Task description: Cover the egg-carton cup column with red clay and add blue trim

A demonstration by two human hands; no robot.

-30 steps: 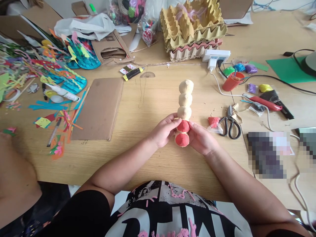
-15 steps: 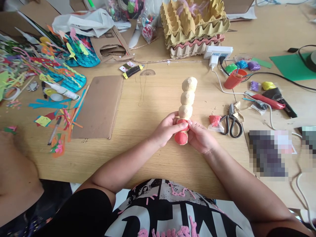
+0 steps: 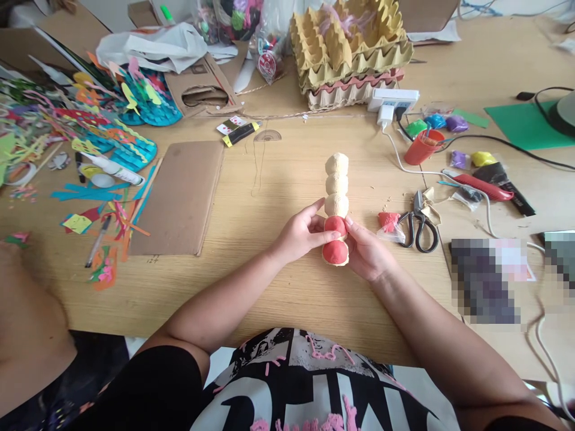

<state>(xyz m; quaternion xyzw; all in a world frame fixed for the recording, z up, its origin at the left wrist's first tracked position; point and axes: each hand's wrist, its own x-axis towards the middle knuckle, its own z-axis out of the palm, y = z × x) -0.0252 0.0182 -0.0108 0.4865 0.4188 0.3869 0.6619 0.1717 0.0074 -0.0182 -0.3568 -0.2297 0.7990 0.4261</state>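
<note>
A strip of egg-carton bumps stands out from between my hands, its far bumps bare and pale, the two nearest me covered in red clay. My left hand grips the strip from the left, with the thumb across the gap between the red bumps. On the right side, my right hand holds it with the thumb at the edge of the upper red bump. A bag of red clay lies right of my right hand, beside black-handled scissors.
Brown cardboard lies left, near paper scraps and a glue bottle. Egg trays are stacked at the back by a power strip. An orange cup and cables are right. Another person's arm rests at far left.
The strip has turned more upright and its far end has come slightly nearer. My left thumb has moved down off the upper red bump, showing more of it.
</note>
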